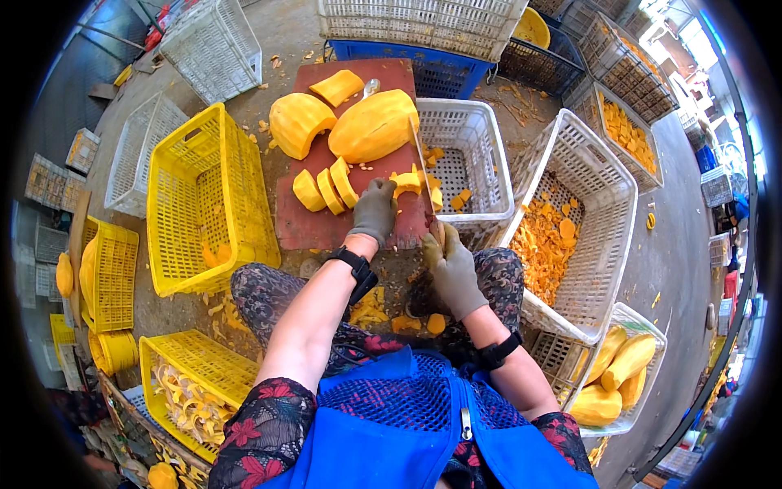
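Note:
My right hand (452, 273), in a grey glove, grips a long knife (425, 175) by its handle. The blade points away from me along the right edge of a red cutting board (297, 220). My gloved left hand (375, 213) has its fingers bunched against a pumpkin slice (405, 182) just left of the blade. Left of that hand stand several thick curved slices (327, 191). Farther up the board lie a large peeled pumpkin piece (373, 126), a hollowed pumpkin chunk (300, 122), a smaller chunk (337, 86) and a spoon (371, 87).
A white crate (497, 155) with a few pumpkin pieces adjoins the board's right side. Farther right, a white crate (615, 220) holds orange scraps. A yellow crate (187, 208) stands at left; another yellow crate (195, 350) holds peelings. Whole peeled pumpkins (627, 359) fill a lower-right crate.

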Available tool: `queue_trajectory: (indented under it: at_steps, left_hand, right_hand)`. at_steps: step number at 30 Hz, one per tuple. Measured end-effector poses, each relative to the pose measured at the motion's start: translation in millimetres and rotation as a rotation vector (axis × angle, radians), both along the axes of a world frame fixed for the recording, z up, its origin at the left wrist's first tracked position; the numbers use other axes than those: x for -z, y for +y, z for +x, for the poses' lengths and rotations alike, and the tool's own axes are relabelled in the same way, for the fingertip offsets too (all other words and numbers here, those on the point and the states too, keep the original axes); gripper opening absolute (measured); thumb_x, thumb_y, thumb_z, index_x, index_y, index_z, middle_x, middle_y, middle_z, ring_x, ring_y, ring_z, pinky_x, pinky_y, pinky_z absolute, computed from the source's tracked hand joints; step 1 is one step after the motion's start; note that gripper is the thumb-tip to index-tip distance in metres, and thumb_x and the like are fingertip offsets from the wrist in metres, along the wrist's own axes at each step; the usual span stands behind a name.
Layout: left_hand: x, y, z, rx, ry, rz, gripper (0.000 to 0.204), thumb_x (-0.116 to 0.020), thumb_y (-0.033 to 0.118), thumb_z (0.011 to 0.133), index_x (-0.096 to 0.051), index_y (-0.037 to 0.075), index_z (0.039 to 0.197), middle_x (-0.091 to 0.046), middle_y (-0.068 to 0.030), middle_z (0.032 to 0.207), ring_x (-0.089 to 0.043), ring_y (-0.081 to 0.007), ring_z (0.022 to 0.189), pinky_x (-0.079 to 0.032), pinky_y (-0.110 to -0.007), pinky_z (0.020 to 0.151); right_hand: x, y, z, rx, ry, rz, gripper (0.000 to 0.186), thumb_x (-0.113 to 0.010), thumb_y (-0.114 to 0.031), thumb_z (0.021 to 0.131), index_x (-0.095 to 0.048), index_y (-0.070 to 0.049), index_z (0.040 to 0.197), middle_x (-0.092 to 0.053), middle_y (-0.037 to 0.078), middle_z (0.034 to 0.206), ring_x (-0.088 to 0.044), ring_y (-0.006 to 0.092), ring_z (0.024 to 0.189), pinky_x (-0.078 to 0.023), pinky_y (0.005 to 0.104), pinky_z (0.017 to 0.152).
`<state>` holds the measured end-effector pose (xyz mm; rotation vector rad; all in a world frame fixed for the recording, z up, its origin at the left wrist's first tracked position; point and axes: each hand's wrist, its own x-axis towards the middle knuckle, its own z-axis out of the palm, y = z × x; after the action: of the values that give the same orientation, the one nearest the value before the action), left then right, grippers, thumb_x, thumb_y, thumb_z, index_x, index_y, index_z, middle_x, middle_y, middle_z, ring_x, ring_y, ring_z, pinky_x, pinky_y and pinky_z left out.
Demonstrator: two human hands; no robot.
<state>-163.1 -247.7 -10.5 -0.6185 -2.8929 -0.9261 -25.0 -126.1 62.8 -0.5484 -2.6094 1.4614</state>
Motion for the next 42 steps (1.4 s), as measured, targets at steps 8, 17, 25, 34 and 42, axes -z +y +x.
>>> queue_trajectory:
  at_steps: [8,17,25,34,42]
  left_hand:
    - [4,-2,-4,-0.037,-0.053,-0.009,0.031,-0.061,0.009,0.077,-0.055,0.006,0.107,-0.057,-0.0189,0.106,-0.056,-0.0382,0.097,-0.047,-0.043,0.082]
    - [8,-10,14,-0.089,-0.002,0.083,0.032,-0.065,0.012,0.076,-0.054,0.004,0.105,-0.058,-0.0187,0.100,-0.056,-0.0384,0.091,-0.047,-0.044,0.076]
    - [22,-4,-6,-0.115,0.084,0.171,0.022,-0.058,0.009,0.078,-0.056,0.005,0.099,-0.058,-0.0189,0.095,-0.057,-0.0398,0.088,-0.047,-0.044,0.075]
    - [18,-2,8,-0.190,-0.005,0.121,0.022,-0.057,0.010,0.077,-0.055,0.005,0.099,-0.057,-0.0201,0.096,-0.057,-0.0407,0.087,-0.047,-0.045,0.075]
    - [-16,7,-3,-0.177,0.377,0.069,0.040,-0.059,0.019,0.077,-0.054,0.008,0.115,-0.050,-0.0188,0.121,-0.045,-0.0377,0.115,-0.036,-0.046,0.097]
  right_hand:
    - [24,-4,2,0.057,-0.037,-0.027,0.041,-0.051,-0.034,0.090,-0.049,-0.006,0.120,-0.062,0.028,0.091,-0.058,0.0464,0.089,-0.046,0.0504,0.075]
    - [4,-5,4,-0.078,-0.032,0.015,0.043,-0.055,-0.034,0.088,-0.048,-0.006,0.120,-0.061,0.028,0.090,-0.058,0.0467,0.086,-0.046,0.0507,0.073]
    - [2,-5,5,-0.041,0.023,-0.020,0.041,-0.055,-0.033,0.088,-0.050,-0.006,0.118,-0.062,0.028,0.089,-0.059,0.0460,0.086,-0.047,0.0487,0.072]
    - [45,-5,5,-0.118,-0.134,-0.054,0.044,-0.054,-0.035,0.087,-0.051,-0.005,0.119,-0.061,0.027,0.096,-0.058,0.0447,0.092,-0.046,0.0474,0.078]
    - [25,19,-20,0.309,0.240,-0.398,0.035,-0.056,-0.023,0.092,-0.049,0.000,0.118,-0.058,0.006,0.082,-0.054,0.0133,0.067,-0.045,0.0271,0.060]
